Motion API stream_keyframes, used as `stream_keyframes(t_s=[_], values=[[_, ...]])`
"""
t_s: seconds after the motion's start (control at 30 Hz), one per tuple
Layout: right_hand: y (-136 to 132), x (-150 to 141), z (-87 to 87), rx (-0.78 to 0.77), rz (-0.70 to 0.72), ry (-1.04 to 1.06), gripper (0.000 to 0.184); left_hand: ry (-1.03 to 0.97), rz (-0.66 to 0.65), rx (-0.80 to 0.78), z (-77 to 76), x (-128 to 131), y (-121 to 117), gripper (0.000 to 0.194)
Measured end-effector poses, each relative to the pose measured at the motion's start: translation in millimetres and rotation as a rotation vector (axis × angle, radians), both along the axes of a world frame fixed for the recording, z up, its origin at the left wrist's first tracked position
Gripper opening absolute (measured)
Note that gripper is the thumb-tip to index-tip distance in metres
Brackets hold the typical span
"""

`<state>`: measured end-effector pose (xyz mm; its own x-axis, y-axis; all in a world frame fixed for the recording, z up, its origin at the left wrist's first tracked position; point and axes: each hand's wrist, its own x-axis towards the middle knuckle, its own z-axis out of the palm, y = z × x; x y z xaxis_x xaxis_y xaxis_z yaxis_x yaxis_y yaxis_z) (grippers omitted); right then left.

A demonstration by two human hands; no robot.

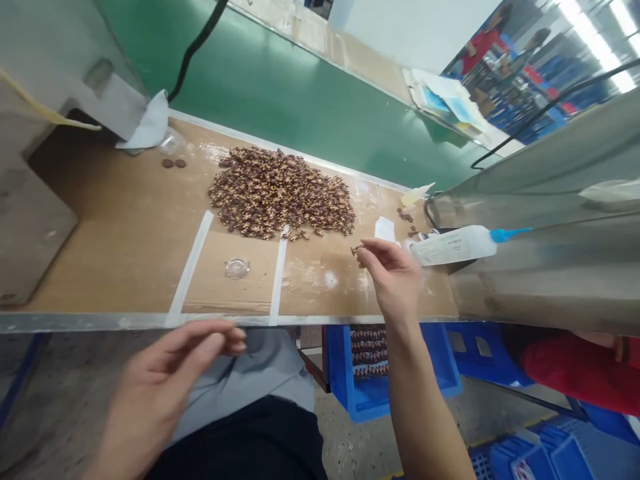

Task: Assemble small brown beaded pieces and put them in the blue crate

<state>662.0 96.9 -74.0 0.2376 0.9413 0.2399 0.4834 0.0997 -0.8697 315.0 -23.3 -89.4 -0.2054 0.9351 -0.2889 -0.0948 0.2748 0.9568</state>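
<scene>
My right hand (393, 273) is over the right part of the cardboard-covered bench, with thumb and fingertips pinched on a small brown piece (356, 250) that pokes out to the left. My left hand (170, 373) hovers in front of the bench edge, fingers loosely bent and the thumb a little apart; I see nothing in it. A clear plastic holder (237, 268) lies between two white tape strips. Behind it spreads a big heap of small brown and yellowish pieces (280, 193), a few of them loose at its front edge.
On the right lies a white bottle (455, 247) with a blue nozzle, near a white card (385, 229) and several brown discs (405, 215). Two brown discs (173, 163) lie at the left. Below the bench, a blue crate (343, 380) holds rows of pieces. Metal housings flank the bench.
</scene>
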Motion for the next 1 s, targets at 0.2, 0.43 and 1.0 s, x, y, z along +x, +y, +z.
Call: stream_keyframes(t_s=[0.2, 0.43, 1.0], values=[[-85.9, -84.0, 22.9, -0.153, 0.164, 0.331, 0.008, -0.224, -0.261, -0.013, 21.7, 36.5, 12.5, 0.02], [-107.1, -113.1, 23.5, -0.156, 0.254, 0.325, 0.013, -0.24, -0.276, -0.07, 13.3, 30.7, 10.9, 0.021], [-94.3, -116.3, 20.3, -0.403, 0.34, 0.826, 0.003, -0.225, -0.217, -0.032, 15.8, 28.4, 7.0, 0.019]])
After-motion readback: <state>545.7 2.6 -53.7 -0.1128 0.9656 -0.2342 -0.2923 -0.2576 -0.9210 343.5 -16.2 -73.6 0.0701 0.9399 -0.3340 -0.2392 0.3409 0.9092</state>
